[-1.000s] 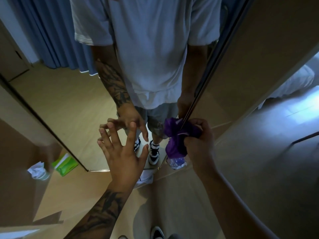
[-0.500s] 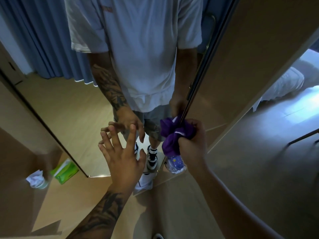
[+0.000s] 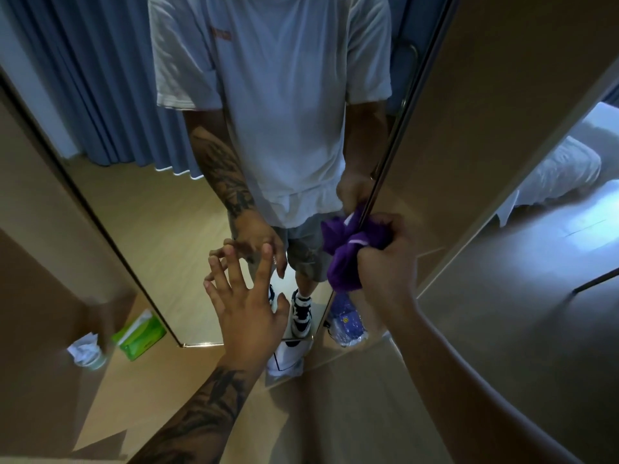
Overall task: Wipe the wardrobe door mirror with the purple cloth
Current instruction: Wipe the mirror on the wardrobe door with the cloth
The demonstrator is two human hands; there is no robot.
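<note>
Head camera looking forward and steeply down, close to the wardrobe door mirror (image 3: 187, 209).

The single wide-angle view is sitting just in front of the glass, which is filling the upper left and centre of the frame. The left hand (image 3: 246, 309) at lower centre and right hand (image 3: 385, 259) at centre right are reaching in from the bottom edge. The floor (image 3: 361, 396) is lying below.

**Hands at the mirror's lower edge**

The mirror (image 3: 167, 229) is filling the frame's centre and upper left. The left hand (image 3: 246, 313) is lying against it low centre; right of it, the right hand (image 3: 385, 262) is pressing the cloth (image 3: 341, 249) at the mirror's right edge.
</note>
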